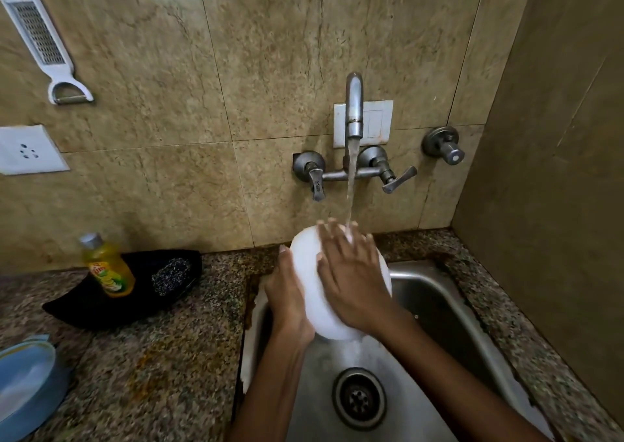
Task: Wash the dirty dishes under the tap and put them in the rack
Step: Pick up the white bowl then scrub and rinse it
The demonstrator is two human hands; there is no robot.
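Water (351,185) runs from the tap (354,110) onto a white bowl (305,256) held over the back left corner of the sink (439,306). The left hand (287,301) has its grip grasping the bowl from the left side, thumb up along the rim. The right hand (351,279) lies flat on the bowl, grip released, fingers spread with the tips under the stream. On the table left of the sink stand a yellow soap bottle (108,267) and a black dish (135,293) with a scrubber (170,276); a blue bowl (23,384) sits at the table's left edge.
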